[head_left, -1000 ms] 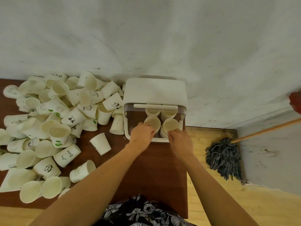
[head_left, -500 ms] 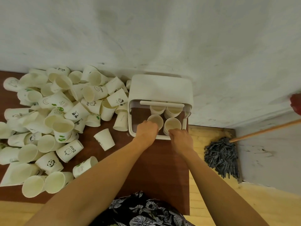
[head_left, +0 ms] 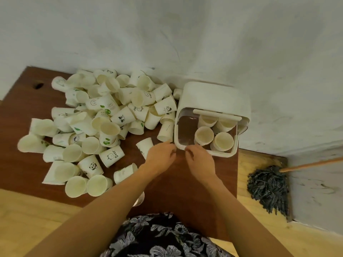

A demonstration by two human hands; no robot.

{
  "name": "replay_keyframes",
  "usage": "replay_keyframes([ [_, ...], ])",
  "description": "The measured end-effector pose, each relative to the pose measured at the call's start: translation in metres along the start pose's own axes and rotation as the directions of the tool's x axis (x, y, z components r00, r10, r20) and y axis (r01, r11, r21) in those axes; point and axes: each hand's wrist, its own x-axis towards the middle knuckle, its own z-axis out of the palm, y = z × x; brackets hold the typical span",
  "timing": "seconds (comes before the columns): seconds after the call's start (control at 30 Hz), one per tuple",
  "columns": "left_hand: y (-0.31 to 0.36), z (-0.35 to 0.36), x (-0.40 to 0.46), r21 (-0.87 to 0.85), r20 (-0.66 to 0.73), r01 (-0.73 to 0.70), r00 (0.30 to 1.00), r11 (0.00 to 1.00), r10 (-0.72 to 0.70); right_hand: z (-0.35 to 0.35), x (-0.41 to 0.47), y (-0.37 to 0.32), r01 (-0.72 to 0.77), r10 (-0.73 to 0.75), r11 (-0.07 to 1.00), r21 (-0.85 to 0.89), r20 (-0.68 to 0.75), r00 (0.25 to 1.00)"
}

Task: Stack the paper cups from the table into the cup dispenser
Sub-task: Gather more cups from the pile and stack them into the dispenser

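- Both hands have drawn back out of the cup dispenser [head_left: 213, 101] since a moment ago and now hover just before its near rim.
- The dispenser stands at the table's [head_left: 185, 191] right end against the wall, four cup stacks [head_left: 204, 135] inside.
- Left hand [head_left: 160, 157] and right hand [head_left: 199, 161] hold nothing, fingers loosely curled.
- Loose paper cups [head_left: 104, 115] lie heaped to the left.
- A mop [head_left: 269, 186] rests on the floor.
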Motion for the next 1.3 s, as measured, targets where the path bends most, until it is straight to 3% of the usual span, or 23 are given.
replay_keyframes([
  [0.13,-0.051,-0.006,-0.024,0.12,0.123,0.111,0.984,0.987,-0.125,0.035,-0.002,-0.03,0.007,-0.01,1.0,0.018,0.182,0.983],
  [0.3,-0.102,-0.013,-0.037,0.256,0.388,0.079,0.905,0.963,-0.177,0.071,-0.001,-0.055,0.013,-0.016,1.0,0.013,0.287,0.958],
  [0.43,-0.13,-0.009,-0.039,0.275,0.459,0.027,0.875,0.961,-0.156,0.087,0.009,-0.072,0.008,0.0,1.0,-0.022,0.323,0.946],
  [0.8,-0.172,-0.014,-0.016,0.035,0.514,-0.084,0.856,0.996,0.054,0.108,0.061,-0.107,0.053,0.006,0.983,-0.175,0.324,0.946],
  [0.9,-0.176,-0.02,-0.01,0.023,0.526,-0.082,0.849,0.996,0.058,0.117,0.075,-0.114,0.124,-0.03,0.959,-0.254,0.345,0.938],
  [1.07,-0.18,-0.028,-0.006,0.001,0.54,-0.036,0.841,0.999,0.029,0.127,0.086,-0.116,0.131,0.03,0.932,-0.337,0.432,0.901],
  [1.3,-0.169,-0.035,-0.01,-0.057,0.516,0.057,0.856,0.997,-0.019,0.115,0.072,-0.107,0.032,0.06,0.964,-0.263,0.337,0.94],
])
